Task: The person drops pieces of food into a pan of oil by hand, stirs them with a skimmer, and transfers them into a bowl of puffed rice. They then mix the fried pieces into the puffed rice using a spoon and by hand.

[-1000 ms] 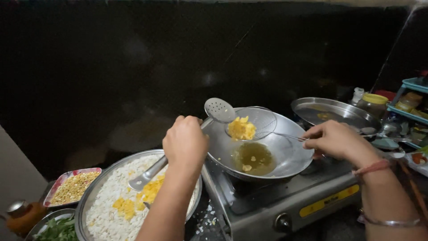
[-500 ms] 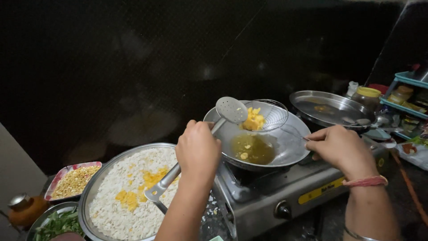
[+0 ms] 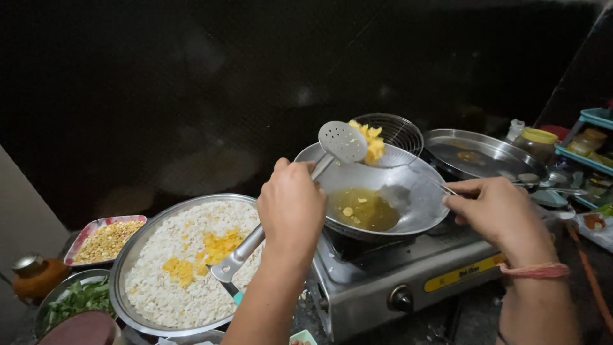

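Holding yellow pieces (image 3: 372,142), wire strainer (image 3: 396,135) above oily wok (image 3: 408,191)

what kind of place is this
Most likely a small home kitchen or food stall: a gas stove with a wok of oil, a tray of puffed rice, and jars alongside.

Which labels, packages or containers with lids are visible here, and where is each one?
Yellow label: long strip on the stove's front, dark print.
Jar: far right behind the flat steel pan, yellow lid, dark contents.
Teal rack: right edge, holding small jars.
No screens or signs.
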